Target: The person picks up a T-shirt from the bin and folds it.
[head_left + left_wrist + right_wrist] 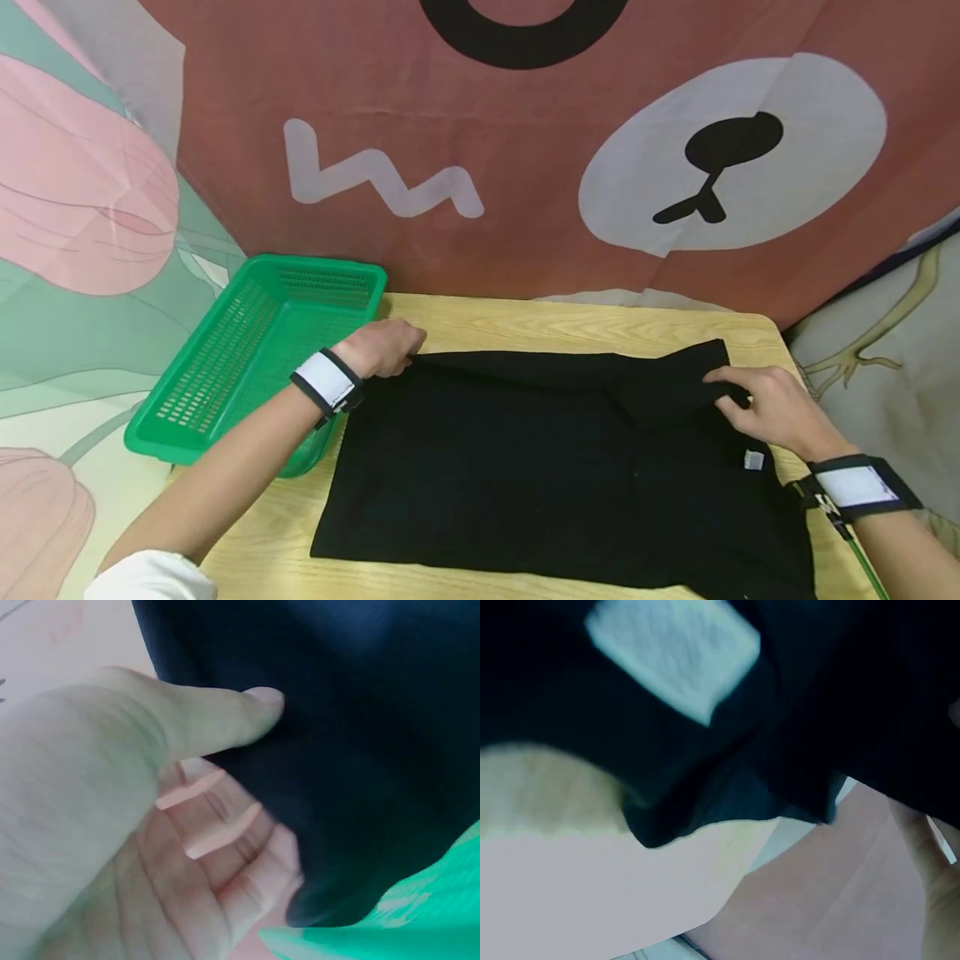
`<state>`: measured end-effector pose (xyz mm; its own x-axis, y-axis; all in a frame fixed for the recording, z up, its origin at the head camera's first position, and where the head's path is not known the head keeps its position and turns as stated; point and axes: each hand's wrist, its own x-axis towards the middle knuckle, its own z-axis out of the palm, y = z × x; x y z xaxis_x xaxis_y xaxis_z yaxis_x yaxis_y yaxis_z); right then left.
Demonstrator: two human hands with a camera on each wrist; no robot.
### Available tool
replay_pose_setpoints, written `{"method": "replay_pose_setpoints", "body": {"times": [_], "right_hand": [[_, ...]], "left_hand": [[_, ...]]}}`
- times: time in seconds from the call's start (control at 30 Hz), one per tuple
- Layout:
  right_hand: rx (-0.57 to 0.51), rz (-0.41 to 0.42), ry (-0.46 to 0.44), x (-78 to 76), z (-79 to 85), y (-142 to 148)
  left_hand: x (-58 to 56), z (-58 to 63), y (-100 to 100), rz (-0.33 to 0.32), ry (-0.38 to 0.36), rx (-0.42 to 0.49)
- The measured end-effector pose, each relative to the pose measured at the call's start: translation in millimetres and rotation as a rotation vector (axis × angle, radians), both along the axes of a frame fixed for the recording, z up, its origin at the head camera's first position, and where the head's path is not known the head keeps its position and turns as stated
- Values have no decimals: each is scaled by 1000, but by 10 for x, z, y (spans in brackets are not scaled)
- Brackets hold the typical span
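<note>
A black garment [525, 467] lies spread over the table, a small white label [753, 460] showing near its right side. At its far left corner my left hand [384, 346] pinches the edge; the left wrist view has the thumb on top of the dark fabric [360, 750] and the fingers behind it. My right hand [776, 408] grips the far right part, where a corner stands raised and folded over. In the right wrist view the label [679, 652] hangs close to the camera, and fabric hides most of the right hand's fingers [922, 847].
A green plastic basket [255, 358] stands at the left on the light wood table [480, 321], beside the left forearm. Behind the table hangs a brown printed cloth [525, 167]. Another printed cloth [90, 208] hangs along the left.
</note>
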<state>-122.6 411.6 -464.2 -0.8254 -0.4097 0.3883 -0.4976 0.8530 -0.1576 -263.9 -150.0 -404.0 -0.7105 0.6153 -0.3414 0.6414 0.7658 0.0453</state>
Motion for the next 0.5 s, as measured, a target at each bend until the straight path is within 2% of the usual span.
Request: {"method": "replay_pose_setpoints", "body": {"times": [0.1,0.3,0.4,0.5], "right_hand": [[-29,1,-10,102,12,4],[-119,-13,20,177,97,0],[-17,-7,18,207,119,-18],[190,16,-157,268,95,-54]], "left_hand": [[66,8,5,-23,9,-22],[151,7,-17,-33,22,-44],[179,-26,-17,-5,35,-69],[226,-115,13,17,12,-144]]}}
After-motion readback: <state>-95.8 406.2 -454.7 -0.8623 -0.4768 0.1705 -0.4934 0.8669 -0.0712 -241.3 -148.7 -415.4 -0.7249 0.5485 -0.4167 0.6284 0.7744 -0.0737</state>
